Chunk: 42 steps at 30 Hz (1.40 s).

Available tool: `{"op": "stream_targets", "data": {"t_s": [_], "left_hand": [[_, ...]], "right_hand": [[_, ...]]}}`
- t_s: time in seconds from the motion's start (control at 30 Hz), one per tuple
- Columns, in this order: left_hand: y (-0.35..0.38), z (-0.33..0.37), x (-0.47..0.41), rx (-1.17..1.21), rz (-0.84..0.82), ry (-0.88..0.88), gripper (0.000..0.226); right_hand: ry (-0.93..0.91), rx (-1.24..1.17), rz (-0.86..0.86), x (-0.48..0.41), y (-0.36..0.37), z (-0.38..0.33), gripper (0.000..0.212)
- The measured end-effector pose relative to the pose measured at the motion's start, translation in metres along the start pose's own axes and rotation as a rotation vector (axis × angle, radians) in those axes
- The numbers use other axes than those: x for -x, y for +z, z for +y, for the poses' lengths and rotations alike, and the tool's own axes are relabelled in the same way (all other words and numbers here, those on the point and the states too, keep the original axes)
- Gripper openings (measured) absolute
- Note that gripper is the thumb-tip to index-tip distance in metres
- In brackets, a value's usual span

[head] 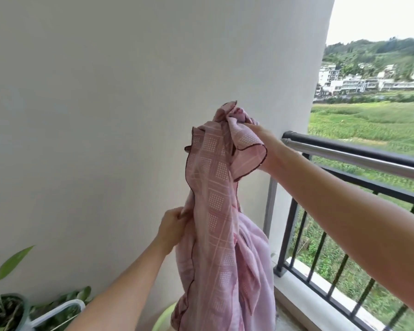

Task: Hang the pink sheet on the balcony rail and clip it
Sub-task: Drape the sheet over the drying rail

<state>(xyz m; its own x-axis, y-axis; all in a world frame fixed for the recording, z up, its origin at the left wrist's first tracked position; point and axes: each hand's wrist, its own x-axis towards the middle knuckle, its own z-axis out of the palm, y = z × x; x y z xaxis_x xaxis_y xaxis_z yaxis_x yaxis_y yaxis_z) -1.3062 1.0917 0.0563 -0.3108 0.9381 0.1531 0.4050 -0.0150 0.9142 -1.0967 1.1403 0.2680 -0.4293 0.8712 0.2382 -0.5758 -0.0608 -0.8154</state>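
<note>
**Sheet up but bunched: spread it, then drape**

You hold the thin pink checked sheet (215,211), dark-hemmed, in the air in front of the plain white wall (105,91). It is just beside the wall end of the black metal balcony rail (344,145) and touches neither. It hangs as a twisted rope of folds, with its lower end down over the pale green basin (163,318) on the balcony floor. Your right hand (263,136), raised high, is clamped on the gathered top. Your left hand (172,225), lower and on the side away from the rail, pinches a side edge. The two hands are well apart.

I judge this to be the opening-out step: nothing is draped and nothing is clipped. The next move calls for finding one long hem, running your hands apart along it, and carrying it rightward over the rail. No clips show in view, so you will have to fetch them.

For room, the rail and the grey metal pole (368,161) just inside it run rightward from the wall corner, with nothing hung on them in view. The wall closes off the left. Green potted plants (7,306) sit low at the floor's left corner, below your left arm. Loose folds could snag on the pole's end by the wall.
</note>
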Motion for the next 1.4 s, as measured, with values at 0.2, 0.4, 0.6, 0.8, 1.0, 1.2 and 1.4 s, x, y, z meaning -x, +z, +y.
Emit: {"op": "stream_targets", "data": {"t_s": [0.2, 0.4, 0.6, 0.8, 1.0, 1.2, 1.4], "left_hand": [[-0.048, 0.058, -0.019, -0.289, 0.325, 0.376, 0.04], [-0.058, 0.134, -0.033, -0.481, 0.442, 0.737, 0.022], [-0.037, 0.212, -0.04, -0.486, 0.436, 1.0, 0.018], [-0.005, 0.266, -0.041, -0.491, 0.419, 1.142, 0.011], [0.017, 0.322, -0.057, -0.507, 0.451, 1.243, 0.028], [0.075, 0.416, -0.058, -0.496, 0.533, 1.313, 0.025], [0.173, 0.449, -0.065, -0.643, 0.494, 1.234, 0.038]], "right_hand": [[0.071, 1.066, 0.421, -0.011, -0.088, -0.033, 0.033], [-0.206, 1.918, 0.314, 0.002, -0.092, -0.043, 0.07], [-0.299, 1.864, -0.052, 0.036, -0.048, -0.032, 0.122], [-0.61, 1.897, 0.406, 0.028, -0.066, -0.055, 0.014], [-0.786, 1.674, 0.645, 0.024, -0.07, -0.142, 0.012], [-0.823, 1.455, 0.939, 0.014, -0.073, -0.257, 0.019], [-0.762, 1.298, 1.161, 0.011, -0.151, -0.32, 0.019]]}}
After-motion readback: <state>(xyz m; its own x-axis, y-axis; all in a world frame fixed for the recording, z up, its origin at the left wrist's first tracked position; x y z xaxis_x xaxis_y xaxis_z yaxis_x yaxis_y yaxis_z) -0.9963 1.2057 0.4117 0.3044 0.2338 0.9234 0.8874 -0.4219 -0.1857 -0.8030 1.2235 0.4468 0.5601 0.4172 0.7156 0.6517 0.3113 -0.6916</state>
